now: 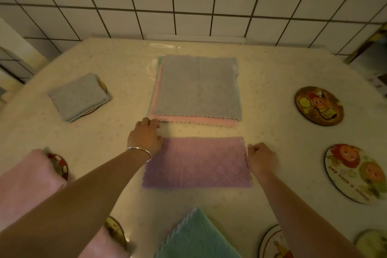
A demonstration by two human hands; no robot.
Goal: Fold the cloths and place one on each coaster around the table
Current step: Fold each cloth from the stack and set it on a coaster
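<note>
Purple cloth (196,162) lies folded in half just nearer than the cloth stack (198,88). Left hand (145,136) rests flat-fingered at its left edge; right hand (261,158) pinches its right edge. Judged soft, light, limp: grip corners.

Both bare forearms extend forward from the lower edge of the view, converging slightly toward the middle. Left hand (145,137): palm down, knuckles up, fingers (149,122) bent and pointing ahead, fingertips lowered toward the tabletop (272,81); a thin silver bangle (139,151) circles the wrist. Right hand (261,158): back of the hand up, fingers curled into a loose fist, thumb and forefinger seemingly pinching together at its left side, though the contact is too small to confirm. The hands are level and well apart.
</note>
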